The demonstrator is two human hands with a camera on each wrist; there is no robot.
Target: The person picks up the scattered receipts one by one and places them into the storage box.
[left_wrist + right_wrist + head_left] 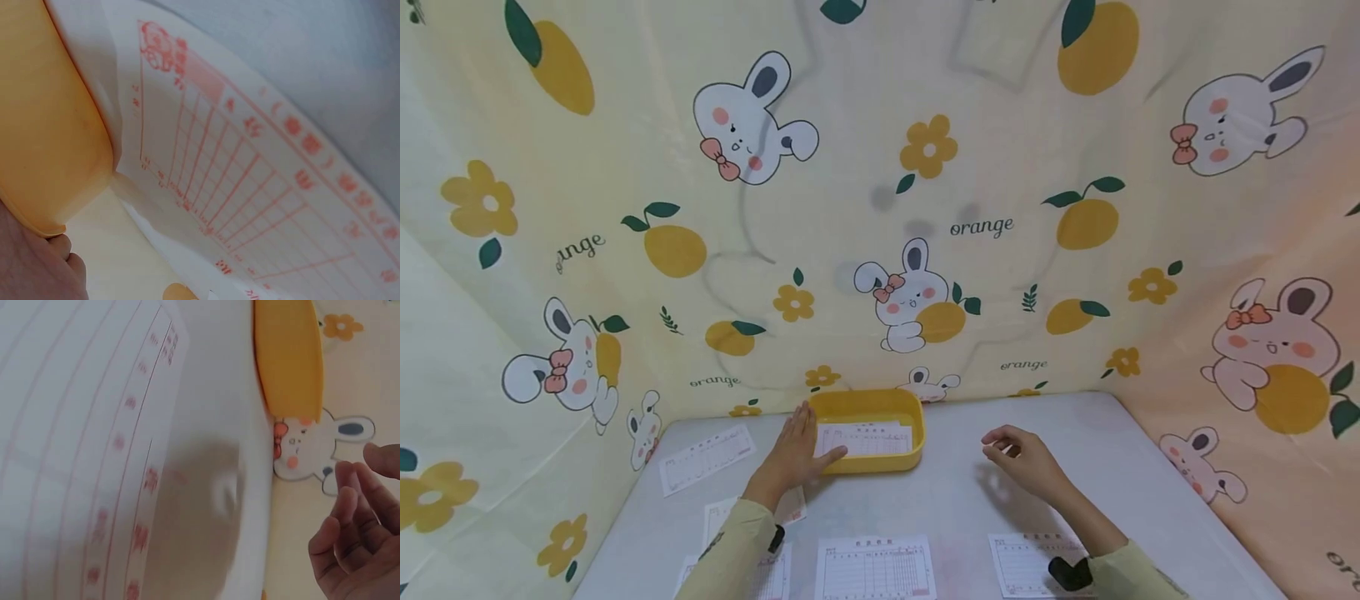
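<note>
A yellow tray point(868, 405) stands at the back of the table and holds printed paper forms point(865, 438). My left hand point(811, 439) lies flat against the tray's left rim, fingers straight, thumb on the top form. In the left wrist view the tray wall point(50, 125) and a red-lined form point(250, 169) fill the frame, with my left hand point(31, 265) at the bottom corner. My right hand point(1006, 447) hovers over the table right of the tray, fingers loosely curled and holding nothing. It shows the same way, my right hand point(356, 537), in the right wrist view.
Loose forms lie on the grey table: one at the left point(706, 457), one under my left forearm point(730, 510), one at the front middle point(875, 568), one by my right wrist point(1030, 560). A rabbit-and-orange cloth point(925, 208) walls in the back and both sides.
</note>
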